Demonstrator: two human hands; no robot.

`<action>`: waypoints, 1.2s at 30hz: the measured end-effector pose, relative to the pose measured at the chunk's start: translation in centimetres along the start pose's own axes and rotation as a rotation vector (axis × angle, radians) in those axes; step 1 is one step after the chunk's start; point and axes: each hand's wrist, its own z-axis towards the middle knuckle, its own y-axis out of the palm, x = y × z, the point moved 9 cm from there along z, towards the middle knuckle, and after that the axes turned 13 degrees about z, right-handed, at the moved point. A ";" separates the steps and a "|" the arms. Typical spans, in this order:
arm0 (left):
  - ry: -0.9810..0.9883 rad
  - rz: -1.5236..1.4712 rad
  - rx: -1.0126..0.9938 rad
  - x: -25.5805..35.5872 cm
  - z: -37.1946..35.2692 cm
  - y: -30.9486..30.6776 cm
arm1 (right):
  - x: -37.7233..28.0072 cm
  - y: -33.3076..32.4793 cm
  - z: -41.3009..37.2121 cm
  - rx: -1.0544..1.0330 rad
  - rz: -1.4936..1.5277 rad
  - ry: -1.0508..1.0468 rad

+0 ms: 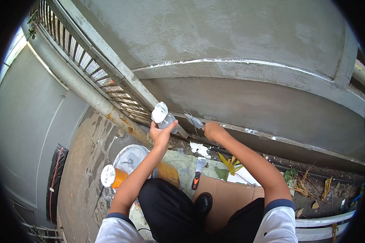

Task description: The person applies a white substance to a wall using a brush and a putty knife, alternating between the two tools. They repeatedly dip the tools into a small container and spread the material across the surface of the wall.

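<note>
Left hand (161, 133) closed round a scraper (161, 114) loaded with white filler, right hand (213, 130) fisted on a putty knife (194, 120) whose blade seems to touch the wall ledge (271, 135); best worked at a low angle with even pressure.

white short sleeves (278, 222) with dark blue cuffs (279, 202); black trousers (166, 206); a black shoe (202, 203) (glossy, rounded toe)

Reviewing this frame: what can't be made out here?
Head view, the only one:
The scraper handle is hidden inside the right hand, and its blade is blurred.
The putty-caked knife handle is covered by the left hand.
The orange can label is too small to read.
The white bucket contents are partly behind the left forearm.
</note>
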 end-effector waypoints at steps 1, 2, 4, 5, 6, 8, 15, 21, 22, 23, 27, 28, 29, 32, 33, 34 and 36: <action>-0.006 -0.039 -0.011 0.0 -0.1 -0.4 | 0.5 1.1 0.7 0.028 0.072 0.011; -0.012 -0.022 -0.012 -0.1 -0.2 -0.8 | 0.8 1.9 1.1 0.054 0.142 0.023; 0.008 0.011 0.003 0.0 0.0 -1.5 | 1.7 2.7 1.2 0.115 0.209 0.047; 0.029 0.040 0.011 0.2 -0.1 -1.8 | 2.4 2.4 1.0 0.183 0.274 0.076; 0.021 0.047 0.014 0.1 -0.3 -2.0 | 3.0 2.5 0.6 0.195 0.280 0.067; 0.024 0.056 0.005 1.2 -0.6 -1.7 | 3.7 2.1 -0.9 0.220 0.304 0.081; 0.100 0.010 -0.040 2.1 -0.6 2.3 | 6.7 -0.5 -7.1 0.352 0.305 0.121; 0.134 -0.012 -0.053 4.0 -1.2 5.6 | 7.6 -2.4 -10.6 0.330 0.327 0.108; 0.142 -0.033 -0.060 3.9 -1.2 6.1 | 7.0 -3.1 -11.1 0.338 0.324 0.114; 0.144 -0.038 -0.068 4.1 -1.3 6.3 | 5.8 -3.4 -11.4 0.306 0.343 0.137; 0.150 -0.031 -0.053 3.6 -0.9 5.3 | 3.6 -2.0 -9.7 0.200 0.334 0.090; 0.162 -0.008 -0.043 3.4 -0.6 4.7 | 3.1 -1.5 -9.1 0.173 0.296 0.081; 0.163 -0.001 -0.039 3.1 -0.4 4.1 | 2.8 -1.0 -8.3 0.169 0.302 0.075; 0.160 0.026 0.009 2.3 0.1 1.9 | 1.6 1.4 -5.5 0.081 0.375 0.008; 0.160 0.035 0.013 2.2 0.1 1.3 | 1.3 1.9 -4.5 0.075 0.382 0.004; 0.171 0.040 0.020 2.4 0.0 0.6 | 1.1 2.5 -3.4 0.055 0.372 -0.002; 0.163 0.054 0.039 3.2 -0.3 -0.3 | 0.9 3.2 -1.6 0.106 0.361 -0.070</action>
